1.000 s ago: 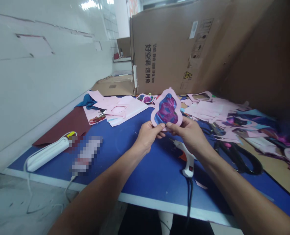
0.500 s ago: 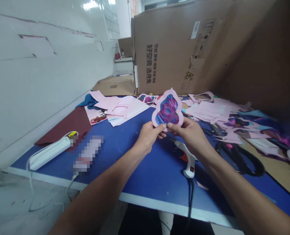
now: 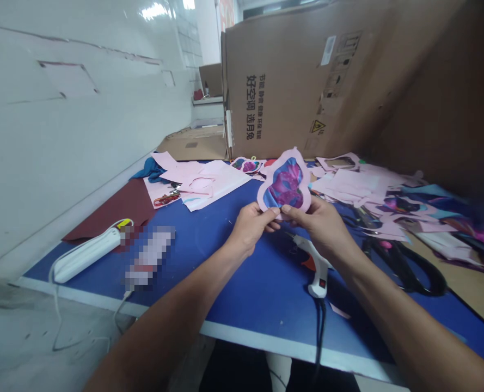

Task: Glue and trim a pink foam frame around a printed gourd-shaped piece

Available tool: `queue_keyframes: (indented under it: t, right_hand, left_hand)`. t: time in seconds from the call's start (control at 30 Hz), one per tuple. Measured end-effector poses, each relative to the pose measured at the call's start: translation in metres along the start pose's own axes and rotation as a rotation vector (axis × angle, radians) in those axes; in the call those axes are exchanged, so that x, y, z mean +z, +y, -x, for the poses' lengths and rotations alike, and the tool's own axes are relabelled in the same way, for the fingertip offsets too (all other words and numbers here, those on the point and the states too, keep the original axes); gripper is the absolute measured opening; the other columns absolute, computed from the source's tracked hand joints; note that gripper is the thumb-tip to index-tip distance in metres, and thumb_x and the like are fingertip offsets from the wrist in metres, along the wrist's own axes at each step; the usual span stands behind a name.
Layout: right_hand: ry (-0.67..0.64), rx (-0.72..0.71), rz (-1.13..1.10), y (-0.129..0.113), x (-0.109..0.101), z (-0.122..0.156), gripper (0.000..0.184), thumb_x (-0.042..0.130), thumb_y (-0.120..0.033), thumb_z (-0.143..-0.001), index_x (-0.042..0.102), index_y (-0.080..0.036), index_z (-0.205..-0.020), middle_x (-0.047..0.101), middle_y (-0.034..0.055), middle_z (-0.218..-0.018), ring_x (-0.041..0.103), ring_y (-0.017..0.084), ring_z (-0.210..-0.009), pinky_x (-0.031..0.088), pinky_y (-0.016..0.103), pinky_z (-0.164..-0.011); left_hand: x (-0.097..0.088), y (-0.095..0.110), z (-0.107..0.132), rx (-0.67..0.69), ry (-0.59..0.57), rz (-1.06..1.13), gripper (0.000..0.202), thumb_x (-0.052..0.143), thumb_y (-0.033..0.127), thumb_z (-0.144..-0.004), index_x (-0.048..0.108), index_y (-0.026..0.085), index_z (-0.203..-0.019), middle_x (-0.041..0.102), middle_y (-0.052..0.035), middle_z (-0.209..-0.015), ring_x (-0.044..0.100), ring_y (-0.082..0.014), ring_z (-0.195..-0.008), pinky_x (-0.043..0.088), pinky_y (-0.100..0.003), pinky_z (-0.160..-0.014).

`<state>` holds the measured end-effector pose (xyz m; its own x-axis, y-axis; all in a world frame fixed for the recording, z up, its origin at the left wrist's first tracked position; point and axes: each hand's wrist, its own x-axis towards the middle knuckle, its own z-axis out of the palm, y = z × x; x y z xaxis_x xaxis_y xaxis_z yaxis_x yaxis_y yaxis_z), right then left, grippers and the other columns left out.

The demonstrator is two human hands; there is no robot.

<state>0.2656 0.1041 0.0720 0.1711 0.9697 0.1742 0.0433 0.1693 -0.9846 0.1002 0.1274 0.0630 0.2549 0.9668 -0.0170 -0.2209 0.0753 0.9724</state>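
**I pinch the gourd-shaped paper cutout [image 3: 286, 184] two-handed.**
My left hand [image 3: 250, 230] and right hand [image 3: 321, 228] grip its lower edge between thumbs and fingers; its long axis leans up and rightward.

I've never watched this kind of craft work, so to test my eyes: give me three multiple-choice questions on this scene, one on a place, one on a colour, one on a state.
1. Where does the hot glue gun lie? A: on the dark red sheet; B: on the blue tabletop; C: on the cardboard box.
2. What colour is the border of the gourd-shaped cut-out? A: green; B: yellow; C: pale pink.
3. How is the cut-out held? A: one-handed; B: two-handed; C: not held, lying flat.

1 B: its white body sits on the blue surface.
2 C: a pale pink band rings the blue and purple print.
3 B: the left hand and right hand pinch its lower edge.
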Motion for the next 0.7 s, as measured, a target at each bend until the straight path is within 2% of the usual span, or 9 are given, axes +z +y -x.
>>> queue_keyframes:
  t: [0.17,0.3,0.7]
  right_hand:
    - [-0.026,0.002,-0.012,-0.0034,0.0004,0.0018,0.035,0.095,-0.045,-0.070,0.077,-0.021,-0.086,0.078,0.0051,-0.082,0.063,0.019,-0.069,0.051,0.033,-0.064]
    - [0.011,-0.026,0.001,-0.0028,0.0007,0.0017,0.034,0.093,-0.047,-0.072,0.077,-0.020,-0.084,0.077,0.0051,-0.079,0.063,0.019,-0.068,0.051,0.033,-0.064]
    - [-0.030,-0.016,0.002,-0.0059,0.0010,0.0021,0.037,0.094,-0.048,-0.070,0.077,-0.020,-0.085,0.076,0.0047,-0.078,0.062,0.018,-0.068,0.050,0.032,-0.063]
  left_hand:
    - [-0.0008,-0.0010,-0.0009,0.014,0.010,-0.014,0.019,0.083,0.030,-0.090,0.073,0.014,-0.087,0.076,-0.0049,-0.078,0.065,-0.0098,-0.062,0.048,-0.022,-0.061]
    - [-0.0005,0.0001,-0.0011,-0.005,-0.021,-0.001,0.017,0.081,0.028,-0.091,0.073,0.013,-0.088,0.077,-0.0053,-0.079,0.066,-0.0100,-0.061,0.048,-0.022,-0.060]
    - [-0.0002,0.0010,-0.0003,0.001,-0.007,-0.013,0.018,0.083,0.029,-0.090,0.073,0.014,-0.086,0.077,-0.0046,-0.077,0.066,-0.0103,-0.062,0.048,-0.022,-0.061]
